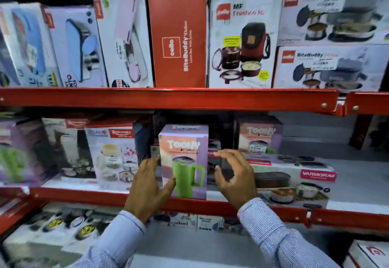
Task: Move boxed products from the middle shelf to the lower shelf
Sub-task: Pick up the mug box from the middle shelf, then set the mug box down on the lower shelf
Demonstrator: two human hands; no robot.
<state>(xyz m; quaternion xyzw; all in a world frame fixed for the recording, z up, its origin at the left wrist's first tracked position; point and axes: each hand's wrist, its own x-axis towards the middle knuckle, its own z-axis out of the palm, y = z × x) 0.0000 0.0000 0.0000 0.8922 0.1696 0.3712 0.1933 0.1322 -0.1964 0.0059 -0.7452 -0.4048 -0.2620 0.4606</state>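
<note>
A lilac box picturing a green mug (185,160) stands upright at the front of the middle shelf (210,204). My left hand (147,187) lies against the box's left side, thumb on its front face. My right hand (233,175) hovers just right of the box with fingers curled and apart, not touching it. A second box of the same kind (260,135) stands further back to the right. The lower shelf (189,244) shows below my wrists.
A long Varmora box (294,181) lies flat to the right, and Rishabh boxes (111,154) stand to the left. Cello lunch-box cartons (179,36) fill the upper shelf. On the lower shelf sit steel-ware packs (59,223) at left and a white box (368,253) at far right.
</note>
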